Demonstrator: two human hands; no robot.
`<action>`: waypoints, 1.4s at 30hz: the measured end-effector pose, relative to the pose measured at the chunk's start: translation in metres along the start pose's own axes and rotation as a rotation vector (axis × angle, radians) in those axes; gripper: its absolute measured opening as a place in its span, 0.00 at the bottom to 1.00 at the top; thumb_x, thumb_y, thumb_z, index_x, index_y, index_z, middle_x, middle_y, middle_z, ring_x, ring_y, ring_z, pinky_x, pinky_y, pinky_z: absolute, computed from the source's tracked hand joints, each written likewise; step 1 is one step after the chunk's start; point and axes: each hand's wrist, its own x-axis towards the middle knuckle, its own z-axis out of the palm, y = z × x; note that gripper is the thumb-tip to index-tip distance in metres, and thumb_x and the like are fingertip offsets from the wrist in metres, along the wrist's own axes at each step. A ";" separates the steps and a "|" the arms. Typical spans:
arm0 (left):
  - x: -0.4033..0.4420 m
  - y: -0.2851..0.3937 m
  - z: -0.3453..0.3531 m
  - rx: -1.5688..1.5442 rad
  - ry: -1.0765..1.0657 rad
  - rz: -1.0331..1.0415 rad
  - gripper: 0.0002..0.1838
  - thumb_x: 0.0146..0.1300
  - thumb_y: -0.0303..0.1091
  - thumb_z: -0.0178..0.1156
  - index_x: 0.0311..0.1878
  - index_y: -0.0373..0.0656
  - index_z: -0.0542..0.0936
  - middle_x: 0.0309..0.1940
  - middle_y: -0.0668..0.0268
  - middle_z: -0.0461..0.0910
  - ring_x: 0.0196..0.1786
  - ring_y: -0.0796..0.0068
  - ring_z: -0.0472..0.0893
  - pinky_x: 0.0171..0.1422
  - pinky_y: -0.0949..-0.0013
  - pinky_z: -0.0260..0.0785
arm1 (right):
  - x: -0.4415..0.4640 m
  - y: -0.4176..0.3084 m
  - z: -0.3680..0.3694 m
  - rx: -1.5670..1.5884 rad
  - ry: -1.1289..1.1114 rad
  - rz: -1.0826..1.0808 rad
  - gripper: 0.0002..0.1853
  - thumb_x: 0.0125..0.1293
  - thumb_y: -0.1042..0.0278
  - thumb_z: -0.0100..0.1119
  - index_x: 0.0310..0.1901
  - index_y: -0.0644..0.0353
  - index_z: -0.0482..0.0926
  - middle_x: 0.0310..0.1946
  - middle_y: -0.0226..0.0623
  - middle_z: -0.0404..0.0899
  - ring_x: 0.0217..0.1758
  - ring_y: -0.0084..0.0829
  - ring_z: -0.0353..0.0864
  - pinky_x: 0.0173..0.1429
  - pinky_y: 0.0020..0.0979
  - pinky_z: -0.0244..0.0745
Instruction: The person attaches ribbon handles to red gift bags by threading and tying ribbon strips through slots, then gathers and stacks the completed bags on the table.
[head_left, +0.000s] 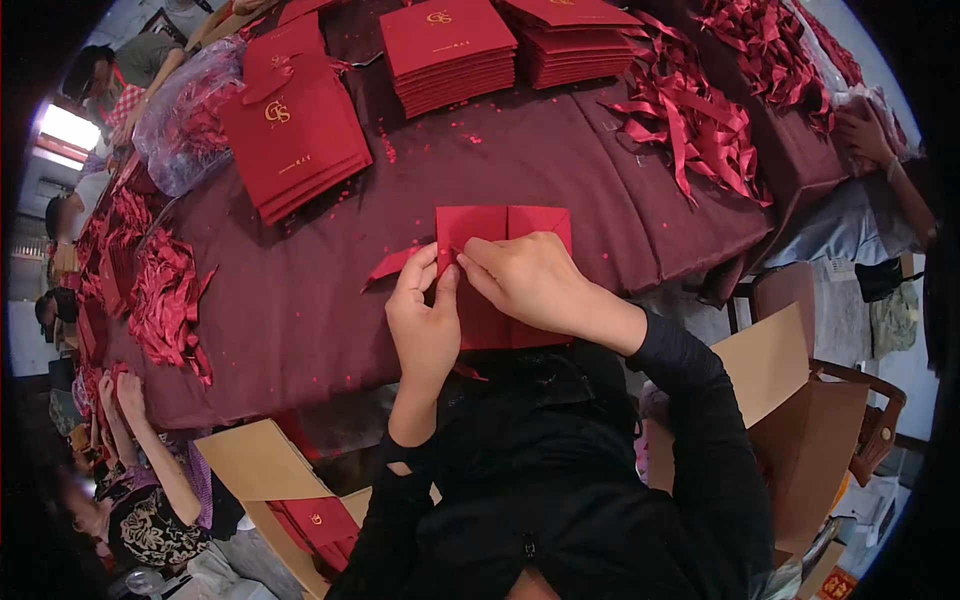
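A flat red paper bag (540, 335) lies at the table's front edge, directly before me. My left hand (422, 310) is at its left side, with thumb and fingers closed on the bag's edge. My right hand (530, 280) reaches over the bag, its thumb and index finger pinched close to the left fingertips. A thin end of red ribbon seems to show at that pinch, though the fingers mostly cover it. More of the red ribbon (392, 266) sticks out to the left from behind my left hand.
Gold-marked red bags are stacked on the maroon tablecloth (300, 340), with one pile (290, 140) at left and another (445, 50) at back. Ribbon heaps (690, 120) lie on both sides. Open cardboard boxes (245, 460) flank me. Other people's hands (122, 395) work at the table's sides.
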 end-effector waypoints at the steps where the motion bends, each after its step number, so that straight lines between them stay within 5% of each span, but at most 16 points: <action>1: 0.001 -0.001 0.000 -0.016 -0.012 -0.005 0.14 0.66 0.20 0.56 0.55 0.30 0.75 0.46 0.55 0.85 0.50 0.74 0.82 0.57 0.73 0.71 | 0.000 0.000 0.000 -0.005 -0.005 0.019 0.11 0.64 0.63 0.58 0.28 0.59 0.73 0.16 0.44 0.76 0.21 0.48 0.79 0.24 0.45 0.72; 11: 0.001 -0.013 0.000 -0.027 -0.007 0.011 0.14 0.65 0.18 0.56 0.55 0.30 0.75 0.45 0.55 0.85 0.50 0.74 0.82 0.56 0.72 0.71 | 0.009 -0.001 0.002 0.133 -0.079 0.251 0.13 0.65 0.63 0.55 0.26 0.62 0.77 0.21 0.49 0.78 0.27 0.51 0.81 0.32 0.49 0.75; 21: 0.000 -0.013 -0.003 0.051 -0.023 0.027 0.16 0.66 0.20 0.57 0.57 0.32 0.75 0.44 0.54 0.85 0.47 0.74 0.83 0.54 0.72 0.71 | 0.017 0.002 0.000 -0.043 -0.201 0.175 0.10 0.64 0.62 0.55 0.31 0.59 0.80 0.21 0.46 0.81 0.28 0.47 0.83 0.34 0.46 0.76; 25: 0.001 -0.010 -0.005 0.135 -0.054 0.018 0.17 0.69 0.24 0.56 0.60 0.32 0.74 0.43 0.58 0.85 0.47 0.72 0.83 0.55 0.71 0.71 | 0.026 0.009 -0.013 -0.155 -0.414 0.041 0.10 0.64 0.61 0.55 0.34 0.56 0.81 0.26 0.42 0.83 0.33 0.42 0.85 0.38 0.42 0.77; 28: 0.018 0.000 -0.033 -0.487 -0.247 -0.407 0.15 0.72 0.25 0.52 0.59 0.32 0.76 0.40 0.61 0.84 0.36 0.78 0.81 0.48 0.71 0.76 | 0.024 0.015 -0.010 -0.282 -0.247 -0.115 0.08 0.62 0.60 0.58 0.35 0.54 0.81 0.30 0.39 0.83 0.36 0.40 0.83 0.37 0.40 0.77; 31: 0.025 0.005 -0.033 -0.266 -0.319 -0.398 0.15 0.72 0.24 0.53 0.59 0.30 0.75 0.35 0.62 0.83 0.30 0.78 0.80 0.34 0.73 0.75 | 0.019 0.027 -0.004 -0.210 -0.236 -0.153 0.07 0.59 0.62 0.62 0.36 0.53 0.80 0.33 0.36 0.81 0.39 0.39 0.81 0.38 0.38 0.77; 33: 0.028 -0.006 -0.031 -0.179 -0.335 -0.298 0.14 0.70 0.24 0.55 0.57 0.32 0.77 0.35 0.61 0.83 0.27 0.79 0.80 0.27 0.74 0.72 | 0.012 0.033 0.004 -0.174 -0.170 -0.196 0.08 0.56 0.64 0.64 0.37 0.53 0.79 0.32 0.33 0.79 0.38 0.38 0.80 0.39 0.38 0.76; 35: 0.032 -0.002 -0.032 0.524 -0.333 0.240 0.15 0.62 0.24 0.59 0.53 0.35 0.79 0.32 0.56 0.81 0.32 0.57 0.81 0.38 0.60 0.73 | 0.009 0.035 0.008 -0.170 -0.129 -0.196 0.07 0.57 0.64 0.64 0.34 0.54 0.77 0.30 0.33 0.77 0.37 0.38 0.78 0.38 0.37 0.75; 38: 0.036 0.012 -0.028 0.622 -0.305 0.379 0.11 0.58 0.23 0.59 0.45 0.36 0.79 0.33 0.52 0.76 0.36 0.46 0.77 0.40 0.54 0.70 | 0.008 0.034 0.013 -0.157 -0.070 -0.187 0.08 0.58 0.64 0.64 0.32 0.55 0.75 0.28 0.33 0.75 0.35 0.38 0.76 0.36 0.37 0.73; 42: 0.040 0.006 -0.029 0.696 -0.308 0.477 0.04 0.60 0.23 0.58 0.38 0.36 0.77 0.31 0.53 0.74 0.36 0.49 0.77 0.41 0.54 0.69 | 0.011 0.031 0.016 -0.138 -0.016 -0.124 0.10 0.58 0.62 0.65 0.31 0.57 0.75 0.27 0.35 0.74 0.34 0.39 0.76 0.36 0.38 0.73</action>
